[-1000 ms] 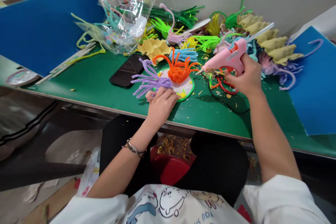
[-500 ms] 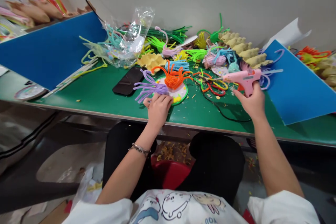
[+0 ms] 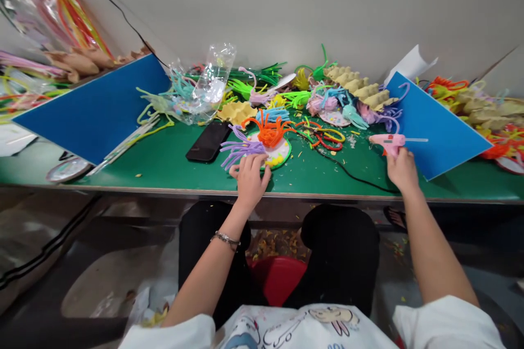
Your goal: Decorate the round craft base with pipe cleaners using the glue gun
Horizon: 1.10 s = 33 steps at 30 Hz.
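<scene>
A round white disc (image 3: 282,150) with a green rim and yellow bits lies on the green table. An orange pipe-cleaner bundle (image 3: 270,133), its strands splayed, sits on its upper part. To the left, a purple pipe-cleaner bundle (image 3: 249,148) overlaps the disc's edge. My left hand (image 3: 250,174) has its bent fingers pressed on the lower side of the purple bundle; the fingertips are partly hidden. Off to the right, my right hand (image 3: 403,169) is closed round the grip of a pink hot glue gun (image 3: 388,142), nozzle to the left and a glue stick jutting out behind.
A black phone (image 3: 208,142) lies left of the disc. Blue boards (image 3: 102,103) stand slanted on both sides. Behind are pipe-cleaner pieces, a clear plastic bag (image 3: 215,79) and an egg-carton strip (image 3: 360,87). A black cord (image 3: 352,177) crosses the table near my right hand.
The glue gun in my right hand has drawn back from the disc, its nozzle now farther from it. My left hand stays at the purple bundle. The camera view has shifted.
</scene>
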Each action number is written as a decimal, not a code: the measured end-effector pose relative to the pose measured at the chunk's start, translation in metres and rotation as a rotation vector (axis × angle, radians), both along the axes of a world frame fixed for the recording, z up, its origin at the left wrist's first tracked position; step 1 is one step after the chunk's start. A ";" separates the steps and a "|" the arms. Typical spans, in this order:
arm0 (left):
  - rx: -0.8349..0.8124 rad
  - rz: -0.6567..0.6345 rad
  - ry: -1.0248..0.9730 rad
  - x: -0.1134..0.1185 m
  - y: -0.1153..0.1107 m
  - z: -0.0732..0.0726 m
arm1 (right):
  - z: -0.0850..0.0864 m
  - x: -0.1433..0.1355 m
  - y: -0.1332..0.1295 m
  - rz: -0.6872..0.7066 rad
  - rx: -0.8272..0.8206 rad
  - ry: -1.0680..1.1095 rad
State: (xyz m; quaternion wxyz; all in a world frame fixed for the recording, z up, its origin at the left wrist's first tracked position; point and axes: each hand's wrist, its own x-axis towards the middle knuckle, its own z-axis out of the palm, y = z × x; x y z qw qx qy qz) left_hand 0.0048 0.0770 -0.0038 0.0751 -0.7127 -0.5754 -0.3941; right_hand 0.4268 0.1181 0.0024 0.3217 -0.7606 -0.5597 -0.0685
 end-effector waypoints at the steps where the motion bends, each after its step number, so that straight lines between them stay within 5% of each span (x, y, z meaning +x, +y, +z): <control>1: 0.006 0.005 -0.013 -0.003 -0.002 -0.001 | -0.001 0.000 0.001 -0.001 -0.024 -0.010; 10: 0.029 0.091 -0.147 -0.045 -0.023 0.005 | 0.007 -0.012 0.013 -0.041 -0.124 -0.084; 14: 0.010 0.182 -0.280 -0.066 -0.025 0.014 | 0.023 -0.023 -0.006 -0.102 -0.150 -0.118; 18: -0.263 0.148 -0.508 -0.091 -0.017 0.018 | 0.040 -0.043 -0.037 -0.174 -0.134 -0.126; 22: -0.575 0.005 -0.637 -0.101 0.001 0.014 | 0.047 -0.084 -0.039 0.114 -0.196 -0.002; 27: -0.605 -0.105 -0.666 -0.086 0.023 0.014 | 0.047 -0.149 0.009 0.714 -0.363 0.409; 33: -0.632 -0.055 -0.682 -0.079 0.034 0.025 | 0.032 -0.208 0.072 0.791 -0.396 0.483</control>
